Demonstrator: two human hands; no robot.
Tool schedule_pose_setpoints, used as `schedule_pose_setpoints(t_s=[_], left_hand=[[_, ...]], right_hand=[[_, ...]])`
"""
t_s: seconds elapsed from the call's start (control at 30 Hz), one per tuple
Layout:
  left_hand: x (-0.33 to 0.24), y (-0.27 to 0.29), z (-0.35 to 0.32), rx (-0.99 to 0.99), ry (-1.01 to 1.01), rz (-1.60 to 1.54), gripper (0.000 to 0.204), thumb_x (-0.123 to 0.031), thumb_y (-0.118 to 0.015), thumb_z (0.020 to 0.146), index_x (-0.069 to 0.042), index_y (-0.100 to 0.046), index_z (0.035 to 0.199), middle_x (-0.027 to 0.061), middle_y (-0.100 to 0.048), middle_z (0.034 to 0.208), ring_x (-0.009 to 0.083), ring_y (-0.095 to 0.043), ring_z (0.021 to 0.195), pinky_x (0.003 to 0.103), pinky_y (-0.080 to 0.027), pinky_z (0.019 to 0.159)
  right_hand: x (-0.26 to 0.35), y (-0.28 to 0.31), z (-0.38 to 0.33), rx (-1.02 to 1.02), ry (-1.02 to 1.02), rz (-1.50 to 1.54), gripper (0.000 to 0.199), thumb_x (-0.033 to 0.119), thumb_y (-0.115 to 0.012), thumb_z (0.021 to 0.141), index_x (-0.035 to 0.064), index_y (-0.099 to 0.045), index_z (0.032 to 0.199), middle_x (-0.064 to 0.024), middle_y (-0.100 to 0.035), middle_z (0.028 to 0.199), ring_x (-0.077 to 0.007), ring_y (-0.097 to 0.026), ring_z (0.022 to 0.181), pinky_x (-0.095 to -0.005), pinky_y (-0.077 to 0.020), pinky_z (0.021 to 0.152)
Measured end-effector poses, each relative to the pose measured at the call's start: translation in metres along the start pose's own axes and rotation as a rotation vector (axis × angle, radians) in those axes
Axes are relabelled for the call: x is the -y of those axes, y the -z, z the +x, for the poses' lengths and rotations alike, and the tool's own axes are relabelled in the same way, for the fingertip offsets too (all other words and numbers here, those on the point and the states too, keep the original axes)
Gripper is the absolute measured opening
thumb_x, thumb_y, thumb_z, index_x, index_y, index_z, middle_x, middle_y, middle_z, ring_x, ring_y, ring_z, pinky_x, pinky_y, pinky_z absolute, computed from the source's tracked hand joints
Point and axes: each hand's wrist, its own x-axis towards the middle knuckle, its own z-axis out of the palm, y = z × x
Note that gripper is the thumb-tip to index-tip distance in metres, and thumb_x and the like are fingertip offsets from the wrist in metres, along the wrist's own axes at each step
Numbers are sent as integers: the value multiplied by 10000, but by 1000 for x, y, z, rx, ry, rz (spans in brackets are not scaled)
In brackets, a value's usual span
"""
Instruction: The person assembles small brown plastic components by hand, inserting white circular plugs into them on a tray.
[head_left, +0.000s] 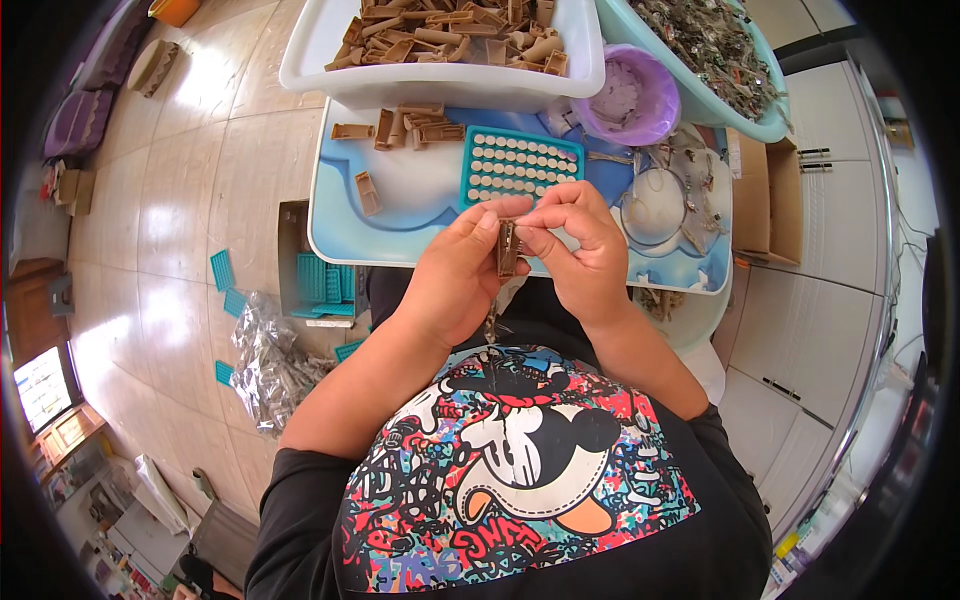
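We see both hands raised over the near edge of the counter (400, 215), pinching one small brown plastic piece (507, 248) between them: the left hand (462, 268) grips its side, fingers curled shut, and the right hand (580, 245) closes on its top. Just beyond lies a teal tray (520, 165) of round holes, with a white tub (440, 75) of brown pieces farther back

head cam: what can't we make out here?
- Small brown part: mostly covered by the left hand and right hand; shape unclear.
- Right fingertips' work: too small.
- White bin of brown pieces: cut by the top edge.
- Teal tub contents: too small, blurred at the rim.
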Motion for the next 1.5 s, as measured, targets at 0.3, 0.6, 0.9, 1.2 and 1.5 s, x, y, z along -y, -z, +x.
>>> schedule_pose_setpoints(t_s=[0.3, 0.6, 0.9, 1.2, 1.5], left_hand=[[-1, 2, -1, 46, -17, 27, 385, -230, -369, 989, 40, -440, 1254, 89, -555, 1109, 140, -543, 951, 300, -449, 795], [-4, -1, -3, 84, 1, 130, 368, -191, -397, 986, 30, -454, 1275, 73, -566, 1065, 139, -561, 903, 278, -473, 788], [-4, -2, -6, 46, -43, 265, 384, -204, -386, 995, 33, -415, 1296, 91, -556, 1056, 156, -583, 860, 299, -514, 776], [-5, 0, -8, 70, -117, 384, 393, -233, -389, 995, 17, -423, 1298, 67, -559, 956, 114, -547, 770, 257, -484, 663], [-4, 0, -8, 79, -101, 313, 419, -266, -413, 985, 4, -436, 1305, 47, -557, 877, 104, -519, 737, 228, -422, 665]], right_hand=[[3, -2, 0, -13, -34, -24, 110, 19, -720, 701, 56, -658, 784, -56, -558, 812, -202, -542, 788, -303, -440, 679], [3, 4, 5, 54, 42, -161, 86, 47, -713, 693, 62, -665, 763, -53, -566, 774, -235, -540, 753, -327, -424, 668], [3, 6, 5, 139, 27, -148, 96, 9, -685, 738, 23, -599, 780, -64, -562, 846, -201, -543, 793, -292, -439, 702], [6, -2, 8, 31, 152, -215, 120, 37, -670, 719, 56, -557, 757, -69, -565, 765, -265, -542, 720, -354, -408, 696], [9, 0, 12, 38, 237, -226, 129, 20, -660, 723, 52, -539, 755, -75, -549, 755, -276, -528, 720, -362, -410, 691]])
